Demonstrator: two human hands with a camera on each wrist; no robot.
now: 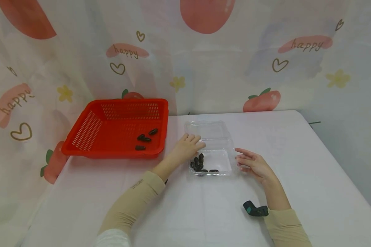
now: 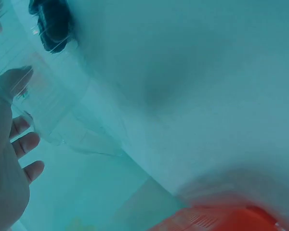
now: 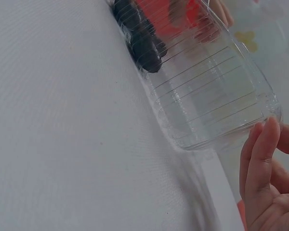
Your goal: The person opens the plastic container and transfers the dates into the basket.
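Observation:
A clear plastic clamshell box (image 1: pixel 216 161) stands on the table with its lid (image 1: pixel 208 129) raised at the back. Several dark, oblong, date-like pieces (image 1: pixel 196 160) lie inside, mostly at its left and front. My left hand (image 1: pixel 187 149) is over the box's left side near the hinge, fingers loosely bent and apart in the left wrist view, holding no piece. At the box's right side is my right hand (image 1: pixel 253 164). Its fingertips (image 3: pixel 272 125) meet the rim at a corner in the right wrist view, with fingers mostly extended.
A red plastic basket (image 1: pixel 96 151) stands at the back left, with several more dark pieces (image 1: pixel 144 138) in its right part. A white cloth covers the table (image 1: pixel 185 212). Behind it hangs a printed curtain (image 1: pixel 210 75). A black device (image 1: pixel 255 210) juts from the right wrist.

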